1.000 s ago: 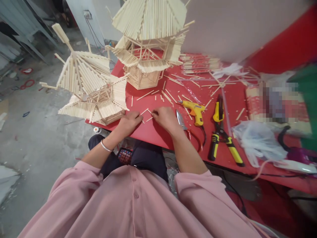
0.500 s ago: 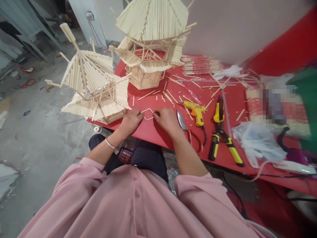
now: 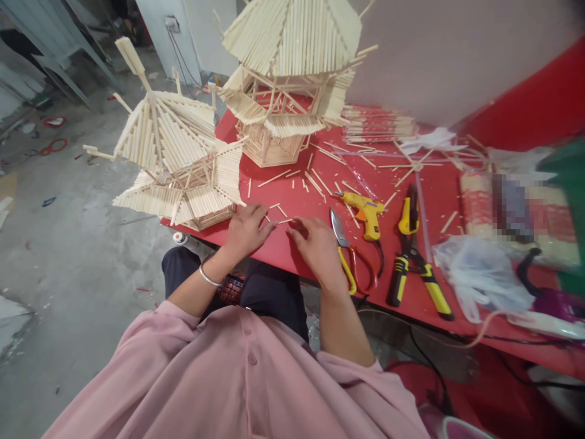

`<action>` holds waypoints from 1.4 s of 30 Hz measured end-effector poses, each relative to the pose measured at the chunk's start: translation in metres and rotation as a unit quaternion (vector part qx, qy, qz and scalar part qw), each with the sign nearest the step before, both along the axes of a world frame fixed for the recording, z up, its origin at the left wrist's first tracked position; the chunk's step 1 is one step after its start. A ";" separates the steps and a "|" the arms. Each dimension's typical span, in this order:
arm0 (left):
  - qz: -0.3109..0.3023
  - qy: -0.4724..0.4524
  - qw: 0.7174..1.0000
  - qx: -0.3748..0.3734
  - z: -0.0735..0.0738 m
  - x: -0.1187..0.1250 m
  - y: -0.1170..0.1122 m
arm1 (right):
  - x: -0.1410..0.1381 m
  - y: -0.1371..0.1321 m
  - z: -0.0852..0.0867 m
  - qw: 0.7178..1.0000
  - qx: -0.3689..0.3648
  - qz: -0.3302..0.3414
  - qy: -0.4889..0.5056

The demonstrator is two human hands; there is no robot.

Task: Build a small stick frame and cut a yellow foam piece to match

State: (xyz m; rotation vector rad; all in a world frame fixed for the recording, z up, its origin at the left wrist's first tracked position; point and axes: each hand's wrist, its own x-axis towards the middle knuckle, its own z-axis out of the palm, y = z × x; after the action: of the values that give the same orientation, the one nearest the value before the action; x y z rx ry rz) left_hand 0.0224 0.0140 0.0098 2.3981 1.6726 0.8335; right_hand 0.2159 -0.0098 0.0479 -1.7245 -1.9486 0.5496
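Observation:
Several short wooden sticks [image 3: 282,211] lie in a loose, broken outline on the red table between my hands. My left hand [image 3: 247,231] rests at their left, thumb and fingers apart, with the thumb tip by the left end of the nearest short stick [image 3: 286,221]. Across from it, my right hand [image 3: 317,241] has its fingers spread, and their tips are at that stick's right end. Whether either hand presses on the stick is too small to tell. Just beyond my left hand stands a stick-built pavilion model [image 3: 169,152].
A taller pavilion model [image 3: 278,116] stands behind. To my right lie scissors [image 3: 338,228], a yellow glue gun [image 3: 365,210], yellow-black cutters [image 3: 411,256] and a plastic bag [image 3: 479,274]. Loose sticks and stick bundles [image 3: 379,124] cover the table's back.
The closed, roughly six-sided outline of short sticks has come apart. My hands have parted from their pinching pose and the fingers are more spread. The whole view has shifted slightly.

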 end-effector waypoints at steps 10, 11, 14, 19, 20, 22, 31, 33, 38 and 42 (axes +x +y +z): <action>-0.016 0.038 0.999 0.004 0.002 0.012 0.001 | -0.009 0.005 -0.010 1.000 0.014 0.008 0.022; -0.016 0.038 0.999 0.001 0.002 0.011 0.000 | -0.009 0.006 -0.011 1.000 0.015 0.008 0.023; -0.017 0.026 1.000 -0.002 0.003 0.009 -0.002 | -0.009 0.005 -0.013 0.999 0.019 0.012 0.035; -0.020 -0.004 1.000 0.003 0.000 0.006 -0.003 | -0.009 0.005 -0.015 0.999 0.013 0.016 0.049; -0.022 -0.009 1.000 0.005 0.000 0.006 -0.002 | -0.009 0.005 -0.015 0.998 0.015 0.018 0.050; -0.023 -0.020 0.999 0.010 -0.001 0.006 -0.002 | -0.010 0.005 -0.015 0.998 0.023 0.028 0.054; -0.017 -0.112 0.993 0.010 -0.002 0.004 -0.001 | -0.011 0.012 -0.010 0.996 0.054 -0.042 0.051; -0.010 -0.151 0.988 -0.009 -0.002 0.002 0.000 | -0.009 0.018 -0.003 0.997 0.037 -0.059 0.020; 0.000 -0.187 0.982 -0.034 -0.006 -0.003 0.002 | -0.009 0.042 0.020 0.992 -0.025 -0.095 -0.081; -0.010 -0.132 0.991 -0.016 -0.008 -0.001 0.001 | -0.010 0.067 0.027 0.982 -0.055 -0.116 -0.136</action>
State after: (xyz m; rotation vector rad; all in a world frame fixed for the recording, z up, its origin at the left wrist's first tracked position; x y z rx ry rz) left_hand 0.0218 0.0148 0.0015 2.1683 1.5446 1.0584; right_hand 0.2060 0.0569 0.0753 -2.1584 -1.8853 0.3594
